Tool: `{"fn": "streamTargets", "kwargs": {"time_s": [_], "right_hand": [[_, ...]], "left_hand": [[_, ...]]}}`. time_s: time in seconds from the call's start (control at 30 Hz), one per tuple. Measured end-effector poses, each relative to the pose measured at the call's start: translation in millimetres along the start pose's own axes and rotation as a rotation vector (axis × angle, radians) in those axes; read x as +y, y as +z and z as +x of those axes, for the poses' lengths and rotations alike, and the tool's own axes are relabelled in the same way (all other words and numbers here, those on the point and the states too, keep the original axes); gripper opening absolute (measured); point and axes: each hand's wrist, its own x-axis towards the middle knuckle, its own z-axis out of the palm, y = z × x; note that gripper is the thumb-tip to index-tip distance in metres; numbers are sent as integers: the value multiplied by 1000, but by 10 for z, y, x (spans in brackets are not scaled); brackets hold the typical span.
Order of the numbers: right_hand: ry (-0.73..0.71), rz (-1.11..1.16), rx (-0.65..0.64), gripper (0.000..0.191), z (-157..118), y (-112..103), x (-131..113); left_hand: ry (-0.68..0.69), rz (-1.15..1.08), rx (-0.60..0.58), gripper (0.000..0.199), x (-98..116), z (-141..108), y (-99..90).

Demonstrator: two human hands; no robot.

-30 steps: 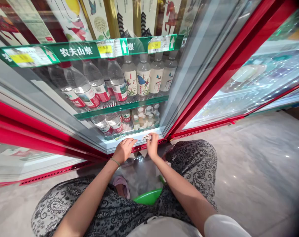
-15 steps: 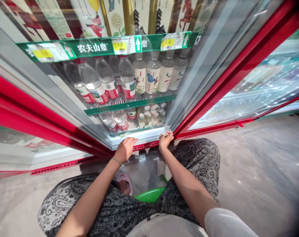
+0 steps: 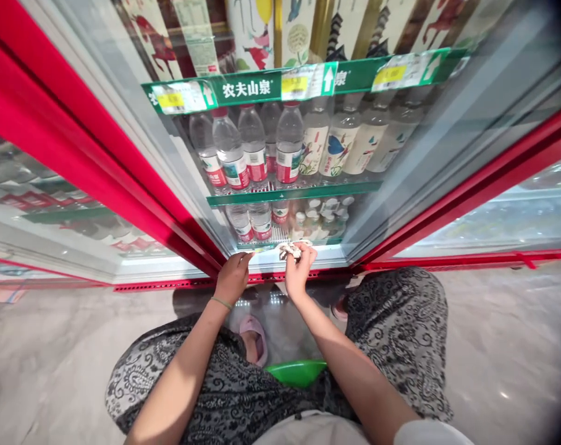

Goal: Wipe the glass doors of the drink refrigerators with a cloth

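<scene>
In front of a glass-doored drinks fridge, my right hand [image 3: 299,272] is closed round a crumpled whitish cloth [image 3: 290,250] with dark patches. The cloth is just in front of the fridge's white bottom ledge [image 3: 329,255]. To its left, my left hand [image 3: 231,277] has its fingers pinched together. A thin pale end of the cloth appears to run to these fingertips, though the detail is small. A green band circles my left wrist. Behind the glass, water bottles [image 3: 250,148] with red-and-white labels stand on the shelves.
Red door frames [image 3: 99,148] flank the glass, with more fridge sections on both sides. A green plastic object [image 3: 296,373] is between my legs, mostly hidden. My slippered foot [image 3: 254,340] rests on the shiny grey floor [image 3: 503,346].
My right hand has moved left from the ledge's right corner with the cloth, closer to my left hand. My left fingers have pinched together. The head view has shifted left.
</scene>
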Motion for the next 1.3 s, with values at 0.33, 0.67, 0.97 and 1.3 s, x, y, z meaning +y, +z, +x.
{"fn": "streamTargets", "kwargs": {"time_s": [0.33,0.67,0.97,1.3], "right_hand": [[218,-4,66,14,-458,522,238],[-127,15,-179,35,-438,630,-169],[-279,-32,-378,41,-553,664,3],[-722,-439,-623,43,-412,929,-177]], "left_hand": [[-45,16,61,43,-132,-76,-169],[-102,-56,204,42,-235,-108,-448],[-77,-83,215,40,-306,-206,-608],[-186,-127,279,33,-418,-213,-914]]}}
